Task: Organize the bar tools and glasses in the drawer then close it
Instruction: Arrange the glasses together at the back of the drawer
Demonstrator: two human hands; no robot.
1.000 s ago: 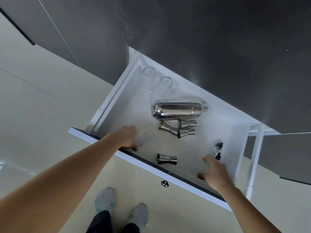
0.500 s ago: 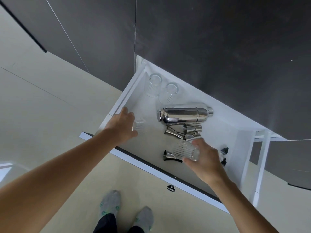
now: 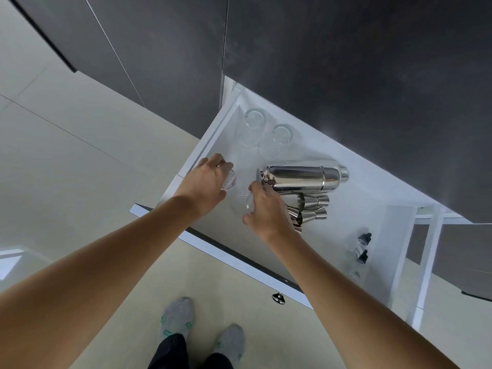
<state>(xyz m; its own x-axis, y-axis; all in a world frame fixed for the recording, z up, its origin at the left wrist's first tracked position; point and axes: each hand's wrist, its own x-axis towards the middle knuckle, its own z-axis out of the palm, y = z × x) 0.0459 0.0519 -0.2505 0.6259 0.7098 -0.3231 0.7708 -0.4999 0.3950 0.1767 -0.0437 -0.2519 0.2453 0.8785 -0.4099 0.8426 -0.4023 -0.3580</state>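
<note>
The white drawer (image 3: 213, 243) stands pulled open below dark cabinet fronts. My left hand (image 3: 206, 182) is shut on a ribbed glass (image 3: 231, 179) near the drawer's left wall. My right hand (image 3: 266, 209) grips a second ribbed glass (image 3: 243, 202) just to the right of it, low over the drawer floor. Two more ribbed glasses (image 3: 251, 127) (image 3: 279, 139) stand upright in the back left corner. A steel cocktail shaker (image 3: 303, 175) lies on its side mid-drawer, with several steel jiggers (image 3: 312, 206) in front of it, partly hidden by my right hand.
Two small dropper bottles (image 3: 359, 251) with black caps lie at the drawer's right end beside a white divider (image 3: 396, 235). A metal knob (image 3: 278, 298) sticks out of the drawer front. My socked feet (image 3: 202, 334) are on the beige floor below.
My right hand has carried its glass leftwards across the drawer to sit beside the left hand's glass. My left hand moved its glass further back along the left wall.
</note>
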